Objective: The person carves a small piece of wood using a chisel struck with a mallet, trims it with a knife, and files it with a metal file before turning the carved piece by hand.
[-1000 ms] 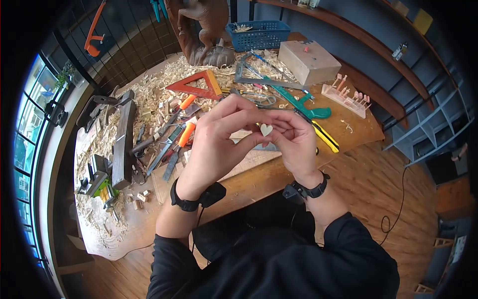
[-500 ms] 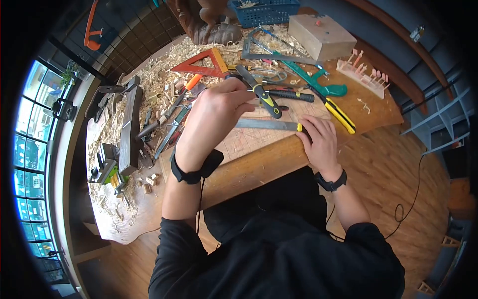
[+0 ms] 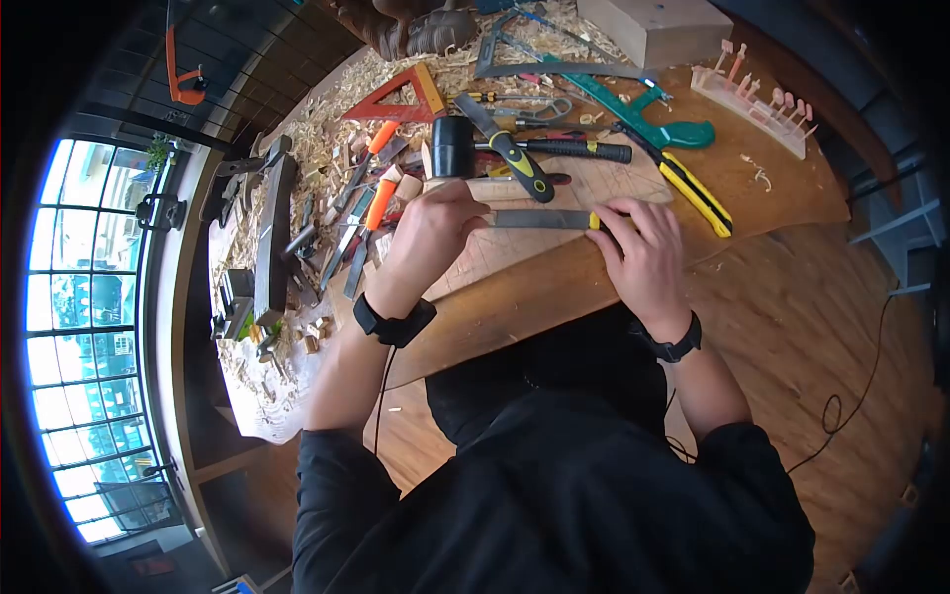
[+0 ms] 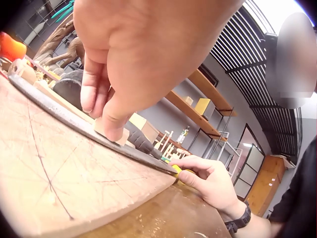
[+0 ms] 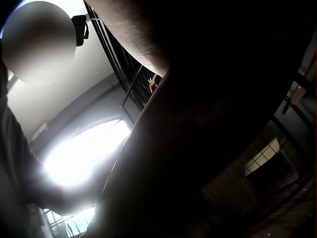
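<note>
My left hand [image 3: 427, 236] pinches a small pale wooden heart [image 4: 124, 137] between thumb and fingers. The heart sits right on the flat steel file [image 3: 544, 219], mostly covered by the fingertips in the left wrist view. At the file's other end, my right hand [image 3: 645, 255] grips its handle, with a yellow collar [image 3: 595, 220] showing at the fingers. The file lies flat across a wooden board [image 3: 505, 252] near the table's front edge. The right wrist view is too dark to show the right hand's work.
Behind the file lie a yellow-and-black handled tool [image 3: 522, 163] and a black-headed mallet [image 3: 453, 147]. A yellow utility knife [image 3: 696, 193] lies to the right, a green saw [image 3: 633, 114] beyond. Chisels with orange handles [image 3: 380, 204], a wooden plane [image 3: 274, 238] and shavings [image 3: 322, 129] crowd the left.
Both hands were raised together around the heart. They came down to the board; the right hand took the file's handle, and the left lowered the heart onto the blade.
</note>
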`<state>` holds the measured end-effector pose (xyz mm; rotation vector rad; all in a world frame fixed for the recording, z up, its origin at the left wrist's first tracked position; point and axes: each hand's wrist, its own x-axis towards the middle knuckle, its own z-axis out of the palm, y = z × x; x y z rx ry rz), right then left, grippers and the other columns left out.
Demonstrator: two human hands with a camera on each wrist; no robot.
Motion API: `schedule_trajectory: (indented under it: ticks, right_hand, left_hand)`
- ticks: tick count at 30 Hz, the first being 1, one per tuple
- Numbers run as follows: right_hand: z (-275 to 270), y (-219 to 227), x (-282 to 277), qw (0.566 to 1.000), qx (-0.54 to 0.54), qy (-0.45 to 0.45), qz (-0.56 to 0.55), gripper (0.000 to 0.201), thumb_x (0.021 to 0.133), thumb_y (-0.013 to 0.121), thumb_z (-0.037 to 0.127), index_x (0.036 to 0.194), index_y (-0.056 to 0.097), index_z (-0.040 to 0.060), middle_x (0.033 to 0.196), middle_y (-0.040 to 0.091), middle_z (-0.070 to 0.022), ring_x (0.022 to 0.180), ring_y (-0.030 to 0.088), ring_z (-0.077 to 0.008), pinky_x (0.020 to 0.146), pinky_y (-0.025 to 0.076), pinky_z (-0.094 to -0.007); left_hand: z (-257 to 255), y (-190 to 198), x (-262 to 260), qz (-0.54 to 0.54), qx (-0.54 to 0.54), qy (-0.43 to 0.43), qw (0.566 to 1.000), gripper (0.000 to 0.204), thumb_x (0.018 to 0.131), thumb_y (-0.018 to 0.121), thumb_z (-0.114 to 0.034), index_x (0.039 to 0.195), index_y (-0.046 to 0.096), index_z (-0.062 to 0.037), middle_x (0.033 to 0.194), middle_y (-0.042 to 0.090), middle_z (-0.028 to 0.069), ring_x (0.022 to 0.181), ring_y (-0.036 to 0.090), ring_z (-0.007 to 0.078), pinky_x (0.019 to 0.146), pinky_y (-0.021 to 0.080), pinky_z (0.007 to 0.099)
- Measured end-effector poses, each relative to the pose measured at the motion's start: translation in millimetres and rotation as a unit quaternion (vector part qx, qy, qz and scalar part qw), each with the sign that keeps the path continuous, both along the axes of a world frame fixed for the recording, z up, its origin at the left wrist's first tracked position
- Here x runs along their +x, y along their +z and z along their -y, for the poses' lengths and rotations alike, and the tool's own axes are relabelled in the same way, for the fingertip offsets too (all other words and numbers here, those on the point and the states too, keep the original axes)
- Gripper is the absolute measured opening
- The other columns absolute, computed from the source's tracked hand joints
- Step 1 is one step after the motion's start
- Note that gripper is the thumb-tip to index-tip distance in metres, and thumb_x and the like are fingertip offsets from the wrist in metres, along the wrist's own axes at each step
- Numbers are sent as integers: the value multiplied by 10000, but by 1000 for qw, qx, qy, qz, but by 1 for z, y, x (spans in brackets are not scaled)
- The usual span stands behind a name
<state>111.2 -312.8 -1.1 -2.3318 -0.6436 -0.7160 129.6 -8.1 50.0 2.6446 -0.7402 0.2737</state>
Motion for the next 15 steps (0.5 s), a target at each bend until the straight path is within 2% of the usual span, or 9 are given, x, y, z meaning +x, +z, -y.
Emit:
schedule_trajectory:
  ticks: [4,8,10,13,15]
  right_hand:
    - [2,-4,1,1000,3,-5,-7,272,929,800,196,1174,777,81,1076,674,-34,1029,647,-240,892,458,-415]
    - [2,-4,0,1000,8,0,-10,282,928,799,198,1185,781,83,1069,669,-25,1018,642,-233,888,458,-406]
    - [3,-5,1,1000,8,-3,-14,287,928,798,197,1191,780,83,1069,667,-22,1019,640,-230,889,459,-403]
    - [4,-8,1,1000,12,-3,-16,299,926,801,197,1202,777,86,1073,662,-18,1029,639,-226,891,460,-402]
    - [4,-10,2,1000,10,1,-13,310,925,803,201,1213,775,91,1077,659,-14,1036,637,-221,893,461,-400]
  left_hand:
    - [11,-2,-5,22,-3,14,1000,205,804,867,-63,993,802,-18,874,674,123,798,696,336,710,550,425]
    - [31,-5,-7,23,-28,5,999,175,819,852,-26,983,795,-10,877,669,133,806,700,343,718,552,426]
    - [24,-3,-8,19,-22,-4,1000,163,828,843,-14,983,793,-1,882,678,134,805,704,344,719,558,423]
    - [2,-7,-7,22,-10,30,999,149,839,819,-33,986,793,-30,869,642,118,806,691,337,733,559,447]
    - [11,-5,-7,31,1,28,999,160,832,821,-26,989,795,-32,868,641,116,806,691,335,731,560,444]
